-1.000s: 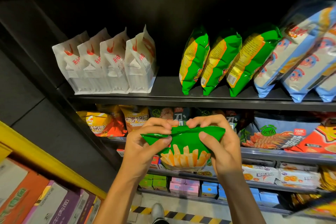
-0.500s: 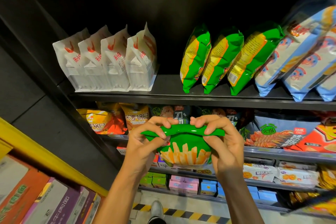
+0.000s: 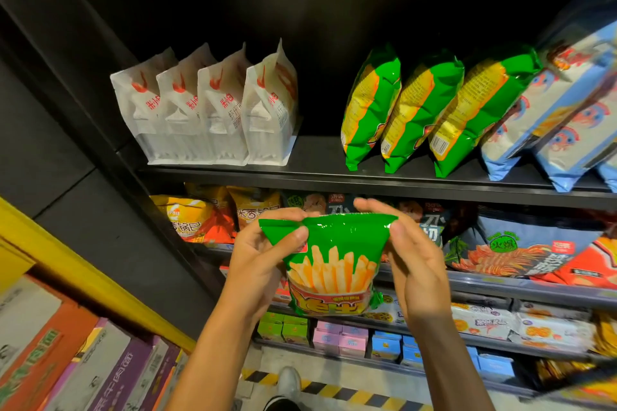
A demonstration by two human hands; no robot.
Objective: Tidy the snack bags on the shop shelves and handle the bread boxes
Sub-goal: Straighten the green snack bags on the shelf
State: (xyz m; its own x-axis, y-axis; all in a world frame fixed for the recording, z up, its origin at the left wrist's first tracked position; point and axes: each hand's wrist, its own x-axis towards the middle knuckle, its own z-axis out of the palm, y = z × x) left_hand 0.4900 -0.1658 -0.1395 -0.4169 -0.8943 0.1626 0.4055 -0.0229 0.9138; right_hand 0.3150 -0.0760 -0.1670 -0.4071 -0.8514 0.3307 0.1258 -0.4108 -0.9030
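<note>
I hold a green snack bag with a picture of fries on it upright in front of the shelves. My left hand pinches its top left corner and my right hand pinches its top right corner. On the black upper shelf three matching green bags lean to the right, with a gap to their left. Several white bags stand in a row at the shelf's left end, and pale blue bags lean at its right end.
Orange and yellow snack bags fill the shelf below, with dark and red bags to the right. Lower shelves hold small coloured boxes. Cardboard boxes sit in a yellow-edged bin at the lower left. A shoe stands on the striped floor.
Both hands have straightened the green fries bag: its folded top is pulled flat and more of its front now shows. It sits slightly higher before the shelves.
</note>
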